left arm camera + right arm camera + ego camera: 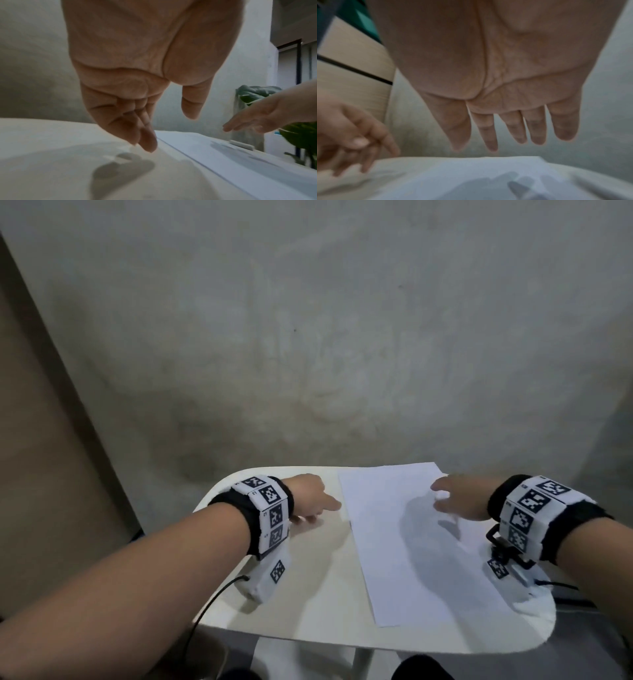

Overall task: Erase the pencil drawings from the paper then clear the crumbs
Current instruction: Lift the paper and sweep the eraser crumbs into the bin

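A white sheet of paper (411,546) lies on the right half of a small white table (308,583) and looks blank from the head view. My left hand (318,511) is just left of the paper's left edge, its relaxed fingertips (147,144) pointing down and nearly touching the tabletop, holding nothing. My right hand (448,501) hovers above the paper's far right part, palm down with its fingers (513,135) spread and empty. A small white block (241,144), probably the eraser, lies at the paper's far right edge below that hand.
The table has rounded corners, and its front edge is close to me. A grey wall (342,354) rises right behind it, with a beige panel (34,457) at the left. Green plant leaves (302,136) stand past the table's right side. A black cable (209,601) hangs off the left front.
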Tool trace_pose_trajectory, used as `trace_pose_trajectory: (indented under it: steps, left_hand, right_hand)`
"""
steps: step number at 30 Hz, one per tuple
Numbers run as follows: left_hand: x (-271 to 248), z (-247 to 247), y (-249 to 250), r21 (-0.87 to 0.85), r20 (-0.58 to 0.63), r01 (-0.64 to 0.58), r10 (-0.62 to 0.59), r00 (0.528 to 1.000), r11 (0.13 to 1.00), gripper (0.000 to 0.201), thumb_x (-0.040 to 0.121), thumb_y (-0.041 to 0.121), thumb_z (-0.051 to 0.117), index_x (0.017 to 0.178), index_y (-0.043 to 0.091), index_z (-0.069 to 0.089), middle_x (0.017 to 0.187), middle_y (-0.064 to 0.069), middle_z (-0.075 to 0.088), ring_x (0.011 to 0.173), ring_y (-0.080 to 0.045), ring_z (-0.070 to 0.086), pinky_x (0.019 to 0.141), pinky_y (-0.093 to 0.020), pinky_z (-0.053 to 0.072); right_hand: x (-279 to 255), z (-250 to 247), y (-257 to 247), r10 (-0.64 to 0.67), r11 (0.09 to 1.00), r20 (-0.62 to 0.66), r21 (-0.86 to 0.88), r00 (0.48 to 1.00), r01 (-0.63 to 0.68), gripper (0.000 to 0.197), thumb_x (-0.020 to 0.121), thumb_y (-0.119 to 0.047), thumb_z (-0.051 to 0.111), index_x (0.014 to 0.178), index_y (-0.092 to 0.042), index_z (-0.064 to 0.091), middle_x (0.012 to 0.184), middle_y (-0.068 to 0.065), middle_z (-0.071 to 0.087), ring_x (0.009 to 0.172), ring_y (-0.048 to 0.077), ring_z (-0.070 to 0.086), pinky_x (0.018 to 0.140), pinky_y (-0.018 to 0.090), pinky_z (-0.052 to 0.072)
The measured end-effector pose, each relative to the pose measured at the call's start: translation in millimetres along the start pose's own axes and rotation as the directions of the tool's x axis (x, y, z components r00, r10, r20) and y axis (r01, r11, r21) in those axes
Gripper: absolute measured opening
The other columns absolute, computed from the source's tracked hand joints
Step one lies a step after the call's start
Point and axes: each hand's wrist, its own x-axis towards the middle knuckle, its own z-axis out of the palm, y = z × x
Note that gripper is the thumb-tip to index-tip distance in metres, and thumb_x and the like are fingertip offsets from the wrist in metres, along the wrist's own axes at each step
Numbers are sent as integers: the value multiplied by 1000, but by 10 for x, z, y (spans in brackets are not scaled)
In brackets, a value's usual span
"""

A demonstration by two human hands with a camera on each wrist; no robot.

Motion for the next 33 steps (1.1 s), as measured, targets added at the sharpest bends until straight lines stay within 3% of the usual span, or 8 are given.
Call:
trace_pose_trajectory:
  steps: [4, 9, 12, 15, 17, 21, 27, 33]
  left_hand:
    - [-126, -421, -520, 352, -161, 65, -8, 987, 934, 45, 102, 29, 44, 138, 3, 49, 141, -12, 52, 127, -26, 51, 95, -27, 39]
    - [-126, -606, -1159, 512, -182, 171, -89, 979, 842, 51, 103, 34, 38, 149, 11, 34, 154, -9, 37, 140, -26, 37, 111, -32, 32]
    - [-138, -530, -1297, 587, -90, 123, -87, 992, 800, 74, 95, 56, 31, 154, 12, 19, 163, -10, 15, 149, -26, 19, 119, -40, 20]
    - [-308, -325, -1220, 667, 76, -11, -53, 996, 745, 90, 93, 69, 27, 156, 11, -3, 164, -9, -8, 152, -24, 6, 121, -44, 14]
    - [-482, -237, -1136, 667, 188, -145, 23, 982, 731, 83, 97, 64, 26, 157, 15, -4, 164, -4, -11, 152, -19, 1, 122, -42, 10]
    - [-621, -321, -1186, 582, 280, -279, 133, 951, 764, 66, 102, 55, 26, 157, 26, 5, 164, 7, -7, 151, -10, -7, 122, -39, -1]
    - [-524, -515, -1391, 700, 192, -117, -27, 981, 705, 73, 100, 61, 24, 157, 25, -4, 164, 1, -11, 152, -17, -5, 122, -46, 3]
    - [-388, -521, -1261, 750, 62, 1, -71, 996, 662, 82, 97, 65, 22, 157, 14, 1, 165, -4, -4, 151, -21, 6, 120, -48, 13]
  right_hand:
    - [-85, -154, -716, -211, 974, 5, 83, 977, 210, 49, 101, -39, 37, 148, -27, 30, 153, -6, 33, 140, 15, 31, 114, 30, 22]
    - [33, -75, -1580, -319, 942, 118, -67, 940, 328, 52, 100, -38, 37, 142, -7, 35, 148, 12, 37, 133, 28, 40, 107, 40, 31]
    - [-152, 94, -1929, -364, 903, 144, -186, 920, 386, 62, 98, -36, 42, 147, -3, 24, 155, 15, 20, 140, 32, 28, 112, 43, 24]
    - [-332, 40, -2029, -413, 853, 297, -206, 861, 480, 61, 101, -41, 32, 151, -9, 17, 161, 7, 7, 143, 28, 24, 114, 42, 22]
    - [-250, -101, -1927, -429, 872, 294, -112, 854, 477, 54, 101, -42, 31, 146, -11, 31, 157, 6, 24, 137, 26, 35, 111, 39, 28]
    - [-41, -97, -1517, -333, 925, 163, -134, 929, 355, 50, 100, -42, 33, 140, -12, 37, 155, 5, 26, 137, 25, 37, 109, 38, 29]
    - [88, -38, -1016, -99, 959, 257, -232, 961, 161, 74, 96, -43, 41, 154, -19, 2, 162, 2, -2, 145, 22, 23, 116, 40, 22]
    - [52, -145, -923, -60, 960, 208, -257, 976, 114, 63, 97, -46, 39, 149, -16, 21, 160, 5, 14, 137, 27, 38, 111, 43, 30]
